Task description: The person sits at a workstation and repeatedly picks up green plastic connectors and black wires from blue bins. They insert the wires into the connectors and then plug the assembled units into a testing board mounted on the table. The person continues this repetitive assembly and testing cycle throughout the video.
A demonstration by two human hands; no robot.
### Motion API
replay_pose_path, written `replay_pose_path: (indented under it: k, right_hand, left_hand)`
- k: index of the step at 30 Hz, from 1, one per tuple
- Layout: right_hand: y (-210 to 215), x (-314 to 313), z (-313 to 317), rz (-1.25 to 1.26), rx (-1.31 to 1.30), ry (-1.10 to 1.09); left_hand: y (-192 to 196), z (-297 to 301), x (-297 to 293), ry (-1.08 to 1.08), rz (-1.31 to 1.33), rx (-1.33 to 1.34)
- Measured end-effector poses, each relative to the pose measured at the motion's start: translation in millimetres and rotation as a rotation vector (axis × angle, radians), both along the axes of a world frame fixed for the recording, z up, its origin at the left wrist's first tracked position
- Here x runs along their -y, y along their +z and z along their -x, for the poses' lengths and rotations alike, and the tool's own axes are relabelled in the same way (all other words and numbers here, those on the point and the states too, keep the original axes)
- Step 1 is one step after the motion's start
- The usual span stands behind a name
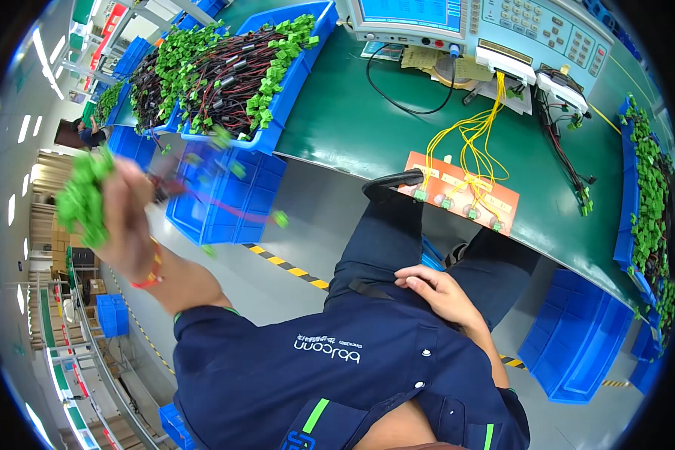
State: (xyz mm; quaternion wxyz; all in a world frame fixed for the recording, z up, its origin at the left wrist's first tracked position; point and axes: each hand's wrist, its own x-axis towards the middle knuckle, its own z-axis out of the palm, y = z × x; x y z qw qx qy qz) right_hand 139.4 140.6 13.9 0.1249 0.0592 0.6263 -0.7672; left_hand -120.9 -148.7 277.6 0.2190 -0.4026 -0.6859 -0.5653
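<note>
Out at the left, my left hand (127, 217) is raised and closed around a bundle of cables with green connectors (82, 199). Both are smeared by motion. Dark and red wires trail from the bundle toward the right, with loose green ends in the air. My right hand (442, 296) lies on my thigh with its fingers stretched out, holding nothing. On the bench's near edge sits an orange board (465, 187) with several round spots. Yellow wires (476, 131) run to it from the test instrument (502, 34).
A blue bin (307, 56) heaped with green-ended cables stands at the far left of the green bench (337, 120). Another blue tray (625, 202) of such cables is at the right edge. Blue crates (236, 202) stand below. A dark cable bundle (566, 154) hangs from the instrument.
</note>
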Motion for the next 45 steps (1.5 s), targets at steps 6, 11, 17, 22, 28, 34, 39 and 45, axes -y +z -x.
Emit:
replay_pose_path:
  k: [6,11,17,22,28,34,39,45]
  right_hand:
    - [-19,-1,-1,-0.152,0.052,-0.092]
    - [-12,1,-3,-0.395,0.053,-0.099]
    - [-10,-5,-14,-0.380,0.034,-0.124]
    - [2,-37,-37,-0.452,0.101,-0.276]
    - [70,-106,-57,-0.535,-0.021,-0.544]
    - [129,-216,-105,-0.886,-0.245,-1.136]
    - [147,-361,-202,-1.520,0.011,-1.325]
    - [159,-423,-205,-2.101,0.182,-0.746]
  left_hand:
    - [55,189,-71,0.386,0.441,-0.656]
    - [-8,305,-180,0.493,0.764,-0.834]
    - [-111,432,-161,0.352,1.288,-0.444]
    - [-156,435,-197,0.241,1.026,-0.339]
    - [-146,390,-181,-0.003,0.878,-0.187]
    - [-105,263,-126,-0.089,0.598,0.014]
    - [-126,135,-114,-0.067,0.443,0.065]
    - [-165,33,-98,-0.065,0.302,0.291]
